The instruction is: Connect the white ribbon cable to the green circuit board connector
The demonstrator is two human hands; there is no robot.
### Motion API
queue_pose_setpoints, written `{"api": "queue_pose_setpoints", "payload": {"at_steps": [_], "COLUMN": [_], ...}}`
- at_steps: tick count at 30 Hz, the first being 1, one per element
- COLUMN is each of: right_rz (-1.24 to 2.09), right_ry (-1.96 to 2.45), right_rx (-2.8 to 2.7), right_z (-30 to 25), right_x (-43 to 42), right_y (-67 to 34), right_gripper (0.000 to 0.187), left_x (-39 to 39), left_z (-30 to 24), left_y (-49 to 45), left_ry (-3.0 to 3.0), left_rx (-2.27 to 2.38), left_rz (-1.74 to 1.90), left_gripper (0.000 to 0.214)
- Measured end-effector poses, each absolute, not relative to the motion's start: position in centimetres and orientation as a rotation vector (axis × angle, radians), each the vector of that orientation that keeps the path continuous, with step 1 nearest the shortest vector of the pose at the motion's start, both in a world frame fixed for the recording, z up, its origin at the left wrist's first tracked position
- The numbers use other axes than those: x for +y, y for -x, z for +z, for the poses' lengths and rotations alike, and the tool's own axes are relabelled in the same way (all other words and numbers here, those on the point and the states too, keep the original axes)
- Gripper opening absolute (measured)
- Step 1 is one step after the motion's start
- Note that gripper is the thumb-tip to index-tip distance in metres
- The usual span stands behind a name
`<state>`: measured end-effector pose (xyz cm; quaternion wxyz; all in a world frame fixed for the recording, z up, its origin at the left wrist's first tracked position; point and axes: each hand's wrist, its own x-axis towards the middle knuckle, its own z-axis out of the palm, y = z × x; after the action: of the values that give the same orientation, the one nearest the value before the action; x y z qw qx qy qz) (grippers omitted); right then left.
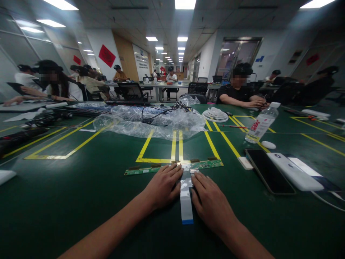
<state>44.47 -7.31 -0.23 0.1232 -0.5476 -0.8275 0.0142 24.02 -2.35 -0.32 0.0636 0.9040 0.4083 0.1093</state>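
A long thin green circuit board (151, 168) lies across the green table in front of me. A white flat ribbon cable (186, 203) with a blue end runs from the board's middle toward me. My left hand (163, 186) lies palm down just left of the cable, fingers stretched out, fingertips touching the board near its connector. My right hand (210, 199) lies palm down right of the cable, fingers reaching to the connector and the cable's top. Neither hand grips anything that I can make out.
A dark phone (269, 171) and a white power bank (295, 172) lie at the right, with a water bottle (261, 125) and a small white fan (215, 115) behind. Crumpled clear plastic with a black cable (151, 120) lies ahead. Yellow tape lines (176, 144) mark the table. Several people sit at tables beyond.
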Motion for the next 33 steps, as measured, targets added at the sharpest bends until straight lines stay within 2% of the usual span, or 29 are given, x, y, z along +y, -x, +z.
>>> {"api": "queue_pose_setpoints", "payload": {"at_steps": [23,33], "right_rz": [0.095,0.02], "right_ry": [1.584,1.622], "right_rx": [-2.418,-2.431], "right_z": [-0.45,-0.12], "right_x": [-7.39,-7.48], "right_y": [-44.39,-43.61], "right_gripper": [0.05,0.049], "left_x": [-2.4,-2.48], "left_z": [-0.12,-0.24], "left_y": [-24.1,-24.06], "left_ry": [-2.738,-2.745], "left_rx": [1.23,1.225], "left_rz": [0.325,0.37], "left_gripper": [0.054,0.053]}}
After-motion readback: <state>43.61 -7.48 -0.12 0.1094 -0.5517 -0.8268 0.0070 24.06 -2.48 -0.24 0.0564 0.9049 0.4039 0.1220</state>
